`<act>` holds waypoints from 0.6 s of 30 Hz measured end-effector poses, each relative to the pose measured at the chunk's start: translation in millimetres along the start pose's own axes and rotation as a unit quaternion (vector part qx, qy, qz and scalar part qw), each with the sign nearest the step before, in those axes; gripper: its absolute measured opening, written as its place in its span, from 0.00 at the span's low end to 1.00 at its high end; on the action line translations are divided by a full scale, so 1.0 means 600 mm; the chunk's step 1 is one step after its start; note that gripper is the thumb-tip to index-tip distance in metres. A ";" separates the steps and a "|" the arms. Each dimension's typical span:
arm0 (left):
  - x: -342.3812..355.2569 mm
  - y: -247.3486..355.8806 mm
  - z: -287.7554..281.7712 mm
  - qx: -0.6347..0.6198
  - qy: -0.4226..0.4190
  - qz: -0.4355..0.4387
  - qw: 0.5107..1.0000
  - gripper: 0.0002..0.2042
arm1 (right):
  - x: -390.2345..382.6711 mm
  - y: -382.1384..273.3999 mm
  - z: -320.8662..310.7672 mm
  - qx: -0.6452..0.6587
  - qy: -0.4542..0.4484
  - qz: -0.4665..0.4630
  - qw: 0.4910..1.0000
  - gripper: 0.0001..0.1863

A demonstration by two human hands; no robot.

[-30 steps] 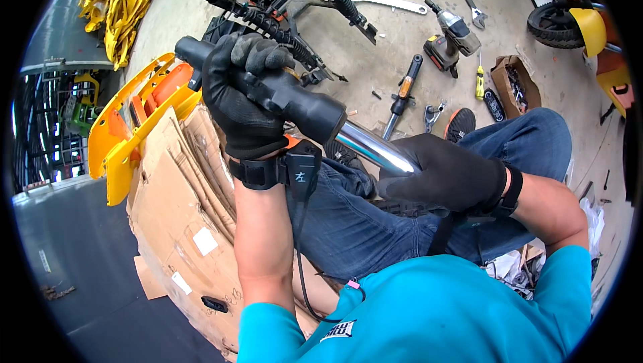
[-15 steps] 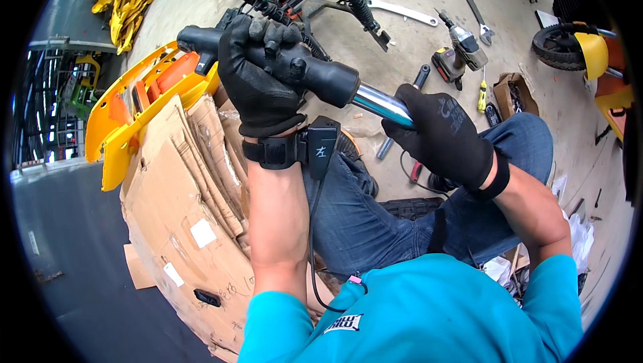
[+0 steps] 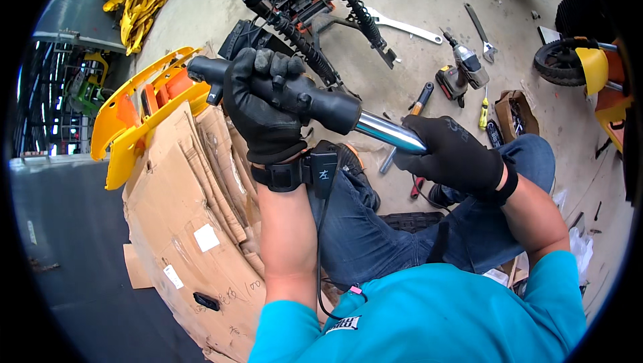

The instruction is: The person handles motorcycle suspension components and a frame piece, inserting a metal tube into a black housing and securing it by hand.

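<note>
Looks like you're handling that black-and-chrome tube [image 3: 323, 103], held up in front of you: left hand [image 3: 266, 118] wrapped round the black sleeve [image 3: 341, 111], right hand [image 3: 459, 161] clutching the chrome shaft [image 3: 387, 131]. Next move probably wants both grips firm and lined up. Can't see the shaft's tip, your right hand hides it.

Here's the telescopic tube [image 3: 331, 110], up in the air and slanting down from upper left to right! Matte black on the thick body, two stubby knobs standing proud, a short lug [image 3: 214, 94] jutting beneath the rounded far end. Then the collar flares wide, and out slides bright chrome: the slim rod [image 3: 385, 130], gleaming blue-white. Left grip [image 3: 264, 105] wraps the black body; right grip [image 3: 455, 157] hides the rod's lower end.
</note>
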State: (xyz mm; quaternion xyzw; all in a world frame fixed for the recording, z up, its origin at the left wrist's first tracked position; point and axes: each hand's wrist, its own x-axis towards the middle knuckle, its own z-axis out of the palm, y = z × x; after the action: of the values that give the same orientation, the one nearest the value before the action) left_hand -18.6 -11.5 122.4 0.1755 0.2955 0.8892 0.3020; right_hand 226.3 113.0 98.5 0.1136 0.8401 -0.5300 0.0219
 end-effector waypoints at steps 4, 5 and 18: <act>-0.011 0.008 0.005 -0.001 0.041 0.000 0.999 0.08 | -0.007 -0.002 0.012 0.030 0.011 0.006 0.999 0.16; -0.010 0.008 0.004 -0.005 0.037 -0.001 0.999 0.08 | -0.008 -0.004 0.015 0.015 0.022 0.006 1.000 0.16; 0.023 0.003 0.035 -0.109 -0.094 -0.043 0.989 0.07 | -0.001 -0.037 0.001 0.063 0.041 -0.003 0.997 0.14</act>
State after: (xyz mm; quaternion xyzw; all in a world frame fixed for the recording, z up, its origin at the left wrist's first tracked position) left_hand -19.3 5.1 141.4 0.2113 0.1742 0.8818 0.3839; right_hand 222.0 103.3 118.2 0.1338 0.8055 -0.5769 -0.0210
